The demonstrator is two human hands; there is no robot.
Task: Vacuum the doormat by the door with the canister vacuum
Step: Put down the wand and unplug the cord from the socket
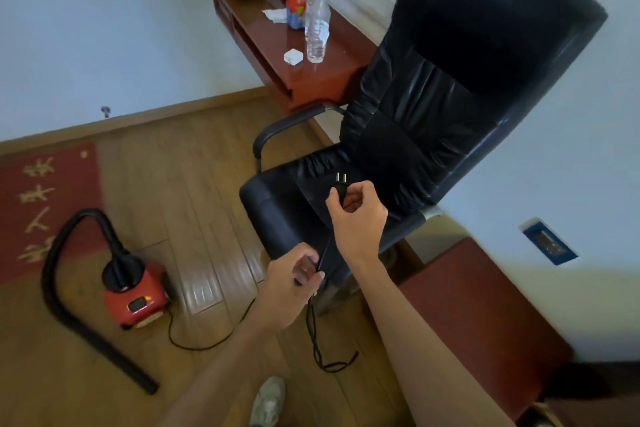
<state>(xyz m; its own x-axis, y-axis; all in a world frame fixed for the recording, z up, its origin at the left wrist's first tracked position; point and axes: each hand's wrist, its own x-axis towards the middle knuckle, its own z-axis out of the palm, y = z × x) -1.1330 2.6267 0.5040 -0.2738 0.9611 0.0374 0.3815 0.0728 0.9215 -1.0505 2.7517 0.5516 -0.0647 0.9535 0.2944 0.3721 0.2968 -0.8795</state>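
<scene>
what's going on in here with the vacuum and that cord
A person is getting a red canister vacuum ready. The right hand holds the plug, prongs up, over a black office chair, while the left hand grips the black cord lower down. The cord trails across the wooden floor to the vacuum, whose hose lies on the floor. The red doormat sits beside it, not yet being vacuumed.

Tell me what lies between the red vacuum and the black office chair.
In the head view, only bare wooden floor lies between the canister vacuum and the chair.
</scene>
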